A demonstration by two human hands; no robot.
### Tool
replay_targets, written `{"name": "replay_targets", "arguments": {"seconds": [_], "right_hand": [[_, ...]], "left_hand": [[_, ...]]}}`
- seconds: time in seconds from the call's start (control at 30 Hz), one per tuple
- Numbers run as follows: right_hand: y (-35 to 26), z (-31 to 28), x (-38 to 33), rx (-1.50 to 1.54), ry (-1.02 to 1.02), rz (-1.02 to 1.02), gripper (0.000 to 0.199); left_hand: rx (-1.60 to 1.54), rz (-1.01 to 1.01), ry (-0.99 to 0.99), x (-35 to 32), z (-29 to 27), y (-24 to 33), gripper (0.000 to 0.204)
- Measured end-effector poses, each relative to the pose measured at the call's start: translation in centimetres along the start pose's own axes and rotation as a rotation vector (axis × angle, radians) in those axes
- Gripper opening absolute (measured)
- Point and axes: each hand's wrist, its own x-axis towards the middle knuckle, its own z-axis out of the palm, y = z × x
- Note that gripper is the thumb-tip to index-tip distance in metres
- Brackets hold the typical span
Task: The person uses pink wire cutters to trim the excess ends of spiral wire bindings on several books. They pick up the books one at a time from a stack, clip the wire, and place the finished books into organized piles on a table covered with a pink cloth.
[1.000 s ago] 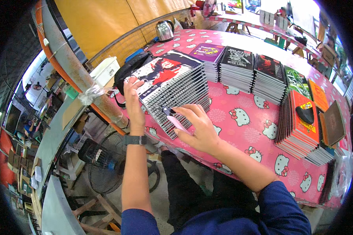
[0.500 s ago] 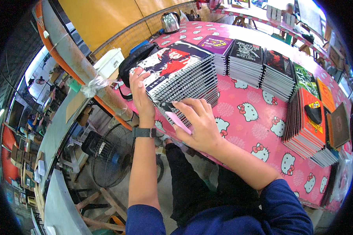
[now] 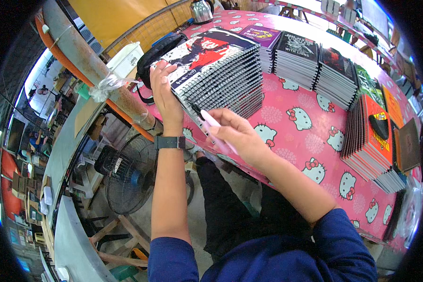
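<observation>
A tall stack of spiral-bound notebooks [image 3: 221,82] with black, white and red covers stands at the table's near left edge, its coils facing me. My left hand [image 3: 166,94] lies stretched along the left side of this stack, fingertips at the top cover's edge. In my right hand [image 3: 232,134] are pink-handled pliers [image 3: 207,119], gripped by the handles. Their dark jaws touch or nearly touch the coil ends at the stack's near left corner. My fingers cover part of the handles, so the exact spot the jaws meet is hard to make out.
The pink patterned tablecloth [image 3: 286,152] carries more notebook stacks: purple [image 3: 261,35], black [image 3: 296,49] and orange [image 3: 376,131]. A black bag [image 3: 152,56] and a white bin [image 3: 127,58] sit behind my left hand. A rusty post [image 3: 82,56] and a fan [image 3: 131,174] stand at left.
My right hand has turned and shifted slightly up, bringing the pliers' handles more upright against the stack's corner. My left hand stays against the stack. The whole view has tilted slightly.
</observation>
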Motion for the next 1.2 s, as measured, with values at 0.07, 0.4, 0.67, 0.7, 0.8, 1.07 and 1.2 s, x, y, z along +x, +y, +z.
{"name": "replay_targets", "arguments": {"seconds": [0.07,0.4,0.67,0.7,0.8,1.07,1.2], "right_hand": [[-0.5,-0.1,-0.5,-0.421,0.076,-0.186,0.035],[-0.8,-1.7,0.0,-1.376,0.201,-0.862,0.040],[-1.5,-1.4,-0.2,-0.114,-0.018,0.199,0.035],[-0.8,-1.7,-0.2,-0.691,0.071,-0.247,0.038],[-0.5,-1.8,-0.5,-1.237,0.160,-0.677,0.046],[-1.1,-2.3,0.3,0.077,-0.051,0.267,0.030],[-0.4,-2.0,-0.6,-1.371,0.213,-0.792,0.035]], "left_hand": [[0.019,0.018,-0.005,0.0,-0.1,-0.1,0.041],[-0.022,0.012,-0.011,0.1,0.1,-0.8,0.043],[0.029,-0.007,-0.039,0.0,-0.2,-0.8,0.044],[0.016,-0.017,-0.031,0.0,0.0,-0.7,0.044],[0.008,-0.037,-0.027,0.0,0.3,-0.5,0.045],[-0.030,-0.051,-0.025,-0.2,0.1,-0.5,0.047],[-0.010,-0.054,-0.027,-0.2,0.2,-0.4,0.046]]}}
